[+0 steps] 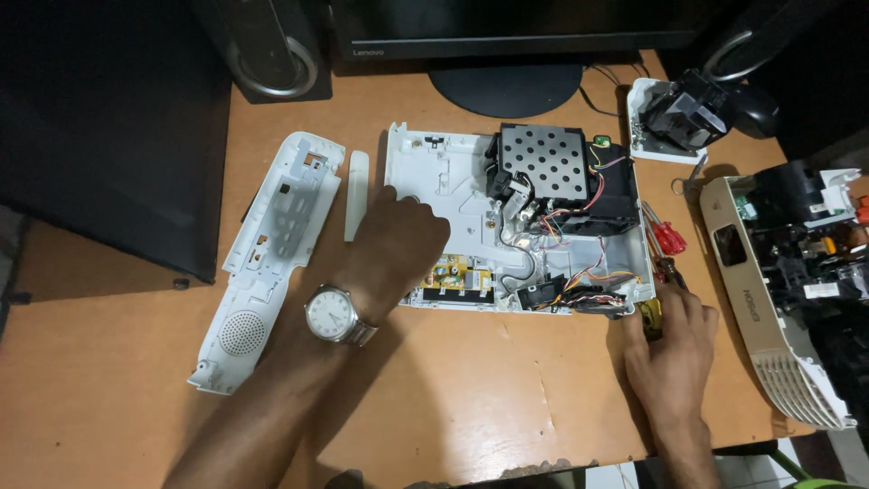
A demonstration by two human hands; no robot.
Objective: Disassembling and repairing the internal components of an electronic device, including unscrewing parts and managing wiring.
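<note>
The open projector base [453,181] lay flat on the wooden desk [471,398], and my left hand [394,249] rested on top of it, near its middle. My fingers were bent and pressed down on the white plastic, holding nothing, just keeping the shell from sliding. I think the shell was light and stiff but easy to crack, so the bare white floor and the outer rim looked like the safest spots to hold. Just below my fingers sat a yellow circuit board [457,272], and past my fingertips to the right ran thin coloured wires [579,276] and a black metal box with round holes [543,161]. Those looked easy to hurt, so I kept off them.

My right hand [674,340] was at the shell's near right corner, fingers curled shut around a yellow and black tool [650,319]. I could not see its tip.

Just beyond that hand lay red-handled screwdrivers [668,237]. Farther right sat the beige projector cover [778,326] with its vent grill. Left of my left hand lay a thin white strip [357,195] and a long white side panel [272,254] with a speaker grill. The monitor stand [505,89] stood behind the shell, so there was little room to push it back.
</note>
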